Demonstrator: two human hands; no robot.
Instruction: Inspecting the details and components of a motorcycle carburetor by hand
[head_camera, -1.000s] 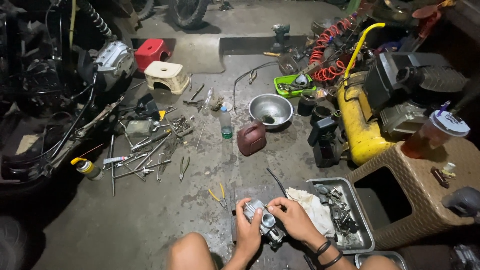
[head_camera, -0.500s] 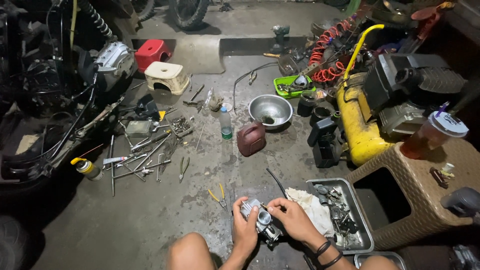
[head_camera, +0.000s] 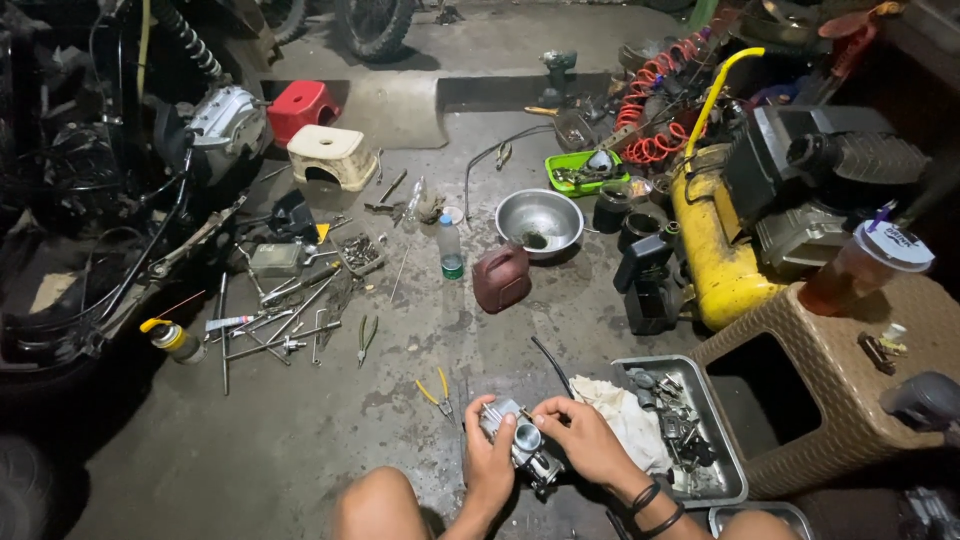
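Low in the head view, both my hands hold a small grey metal engine part, a carburetor (head_camera: 520, 445), above the concrete floor between my knees. My left hand (head_camera: 487, 468) grips its left side from below. My right hand (head_camera: 582, 442), with dark bands on the wrist, closes over its right side and top. Yellow-handled pliers (head_camera: 436, 390) lie on the floor just left of my hands. A white rag (head_camera: 628, 420) and a metal tray (head_camera: 722, 470) of small parts sit just to the right.
Scattered wrenches and tools (head_camera: 285, 325) lie at the left beside a stripped motorcycle (head_camera: 110, 200). A steel bowl (head_camera: 539, 221), dark red jug (head_camera: 501, 278) and water bottle (head_camera: 451, 246) stand mid-floor. A yellow compressor (head_camera: 715, 250) and brown wicker stool (head_camera: 850, 390) with a drink cup (head_camera: 860, 270) are at the right.
My hands have turned the carburetor slightly between them; everything else stays where it was.
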